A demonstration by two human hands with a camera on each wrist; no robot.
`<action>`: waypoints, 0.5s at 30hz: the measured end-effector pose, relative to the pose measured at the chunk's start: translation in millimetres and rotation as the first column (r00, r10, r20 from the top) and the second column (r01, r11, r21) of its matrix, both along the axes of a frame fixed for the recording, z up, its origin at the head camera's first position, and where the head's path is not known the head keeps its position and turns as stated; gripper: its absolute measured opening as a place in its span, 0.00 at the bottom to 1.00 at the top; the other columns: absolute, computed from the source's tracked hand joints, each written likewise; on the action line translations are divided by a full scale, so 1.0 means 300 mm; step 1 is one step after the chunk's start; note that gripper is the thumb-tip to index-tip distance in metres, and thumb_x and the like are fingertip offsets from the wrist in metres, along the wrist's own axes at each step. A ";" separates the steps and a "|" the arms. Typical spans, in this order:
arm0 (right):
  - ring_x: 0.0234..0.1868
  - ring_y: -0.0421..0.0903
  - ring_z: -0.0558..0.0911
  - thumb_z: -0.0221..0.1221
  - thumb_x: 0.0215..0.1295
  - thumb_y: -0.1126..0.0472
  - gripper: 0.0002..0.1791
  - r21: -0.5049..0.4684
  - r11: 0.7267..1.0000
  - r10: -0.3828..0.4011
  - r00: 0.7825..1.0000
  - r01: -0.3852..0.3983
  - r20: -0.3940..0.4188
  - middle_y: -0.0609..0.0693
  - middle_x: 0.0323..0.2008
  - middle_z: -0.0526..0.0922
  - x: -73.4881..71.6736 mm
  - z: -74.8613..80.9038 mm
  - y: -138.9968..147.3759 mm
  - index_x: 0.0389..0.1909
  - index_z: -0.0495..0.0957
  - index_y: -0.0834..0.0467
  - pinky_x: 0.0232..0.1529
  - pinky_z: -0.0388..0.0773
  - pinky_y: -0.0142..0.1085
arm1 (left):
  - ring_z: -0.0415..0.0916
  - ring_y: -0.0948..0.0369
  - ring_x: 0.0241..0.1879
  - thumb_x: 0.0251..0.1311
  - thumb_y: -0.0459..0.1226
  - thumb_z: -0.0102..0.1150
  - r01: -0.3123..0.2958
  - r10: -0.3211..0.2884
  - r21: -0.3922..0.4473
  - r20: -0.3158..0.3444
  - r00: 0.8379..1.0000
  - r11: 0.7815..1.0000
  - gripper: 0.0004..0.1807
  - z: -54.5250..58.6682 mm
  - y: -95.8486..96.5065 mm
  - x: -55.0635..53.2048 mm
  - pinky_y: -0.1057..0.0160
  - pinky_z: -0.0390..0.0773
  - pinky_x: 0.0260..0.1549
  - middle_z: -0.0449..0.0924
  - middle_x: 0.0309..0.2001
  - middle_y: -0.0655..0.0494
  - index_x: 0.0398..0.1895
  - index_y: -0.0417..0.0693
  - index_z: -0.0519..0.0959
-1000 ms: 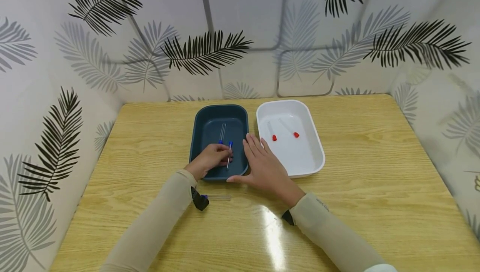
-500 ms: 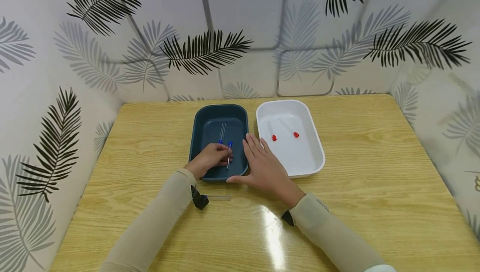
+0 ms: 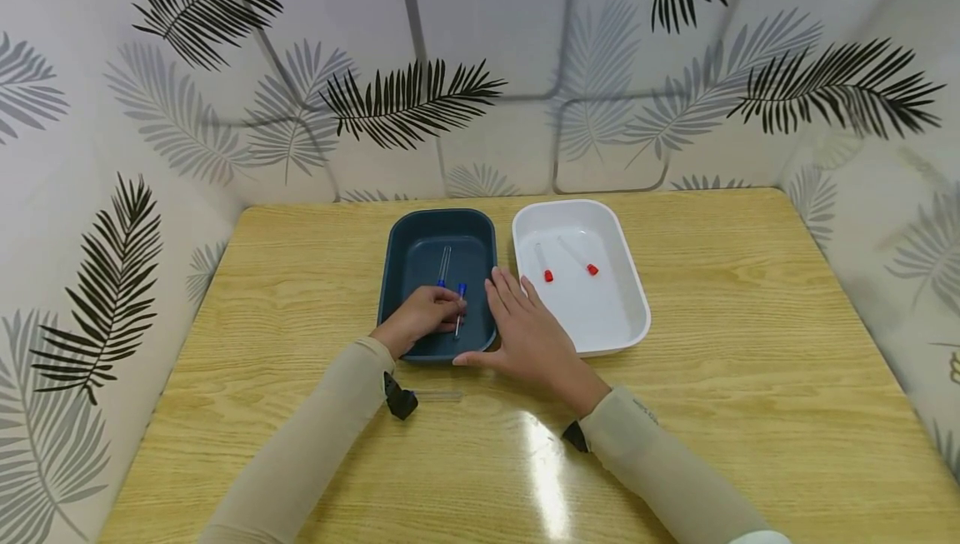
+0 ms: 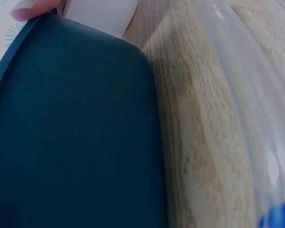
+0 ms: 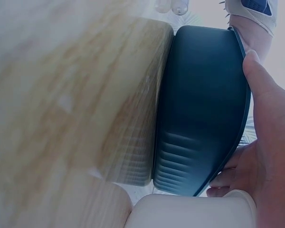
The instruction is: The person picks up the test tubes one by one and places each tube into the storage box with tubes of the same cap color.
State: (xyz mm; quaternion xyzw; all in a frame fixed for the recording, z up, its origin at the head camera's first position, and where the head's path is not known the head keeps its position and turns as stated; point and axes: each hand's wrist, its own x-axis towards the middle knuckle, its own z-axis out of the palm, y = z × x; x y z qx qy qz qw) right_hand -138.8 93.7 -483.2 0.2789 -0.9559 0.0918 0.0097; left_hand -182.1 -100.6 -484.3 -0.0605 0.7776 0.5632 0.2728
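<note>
In the head view my left hand (image 3: 422,315) reaches over the front left of a dark blue plastic tray (image 3: 408,248). Its fingers pinch a blue-capped test tube (image 3: 462,288), cap end pointing away from me. Beyond those fingers, blue-capped test tubes (image 3: 446,262) lie side by side on the tray floor. My right hand (image 3: 528,340) rests over the tray's front right corner, fingers straight along the side rim. In the right wrist view its thumb (image 5: 259,76) touches the front rim. The left wrist view shows the tray's outer wall (image 4: 80,123), not the held tube.
A white tray (image 3: 600,315) stands close at the right, holding two red-capped test tubes (image 3: 549,275). Another clear tube (image 3: 438,396) lies on the wooden table (image 3: 712,302) in front of the dark tray, near the left wrist; its blue cap (image 4: 281,216) shows in the left wrist view.
</note>
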 end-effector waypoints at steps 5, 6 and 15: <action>0.72 0.47 0.39 0.33 0.43 0.15 0.66 0.004 1.000 -0.002 1.000 0.002 0.000 0.56 0.72 0.43 0.001 0.002 0.000 0.72 0.47 0.62 0.68 0.32 0.43 | 0.77 0.54 0.46 0.65 0.37 0.53 -0.001 0.001 0.006 -0.004 1.000 1.000 0.16 0.001 0.003 -0.001 0.61 0.77 0.43 0.76 0.48 0.44 0.52 0.36 0.74; 0.72 0.47 0.39 0.33 0.44 0.15 0.66 0.005 1.000 -0.003 1.000 0.003 -0.002 0.56 0.72 0.43 0.001 0.003 0.000 0.72 0.47 0.62 0.68 0.32 0.43 | 0.77 0.54 0.46 0.65 0.37 0.53 -0.003 0.003 0.005 -0.005 1.000 1.000 0.16 0.001 0.003 -0.001 0.61 0.77 0.43 0.76 0.48 0.44 0.52 0.36 0.74; 0.72 0.47 0.40 0.33 0.44 0.15 0.65 0.002 1.000 0.000 1.000 0.000 -0.007 0.56 0.72 0.44 0.000 0.002 0.000 0.71 0.48 0.62 0.68 0.33 0.43 | 0.79 0.59 0.41 0.61 0.37 0.59 0.000 -0.001 -0.024 -0.040 0.999 1.000 0.16 0.000 0.009 0.002 0.63 0.79 0.39 0.80 0.43 0.48 0.48 0.37 0.75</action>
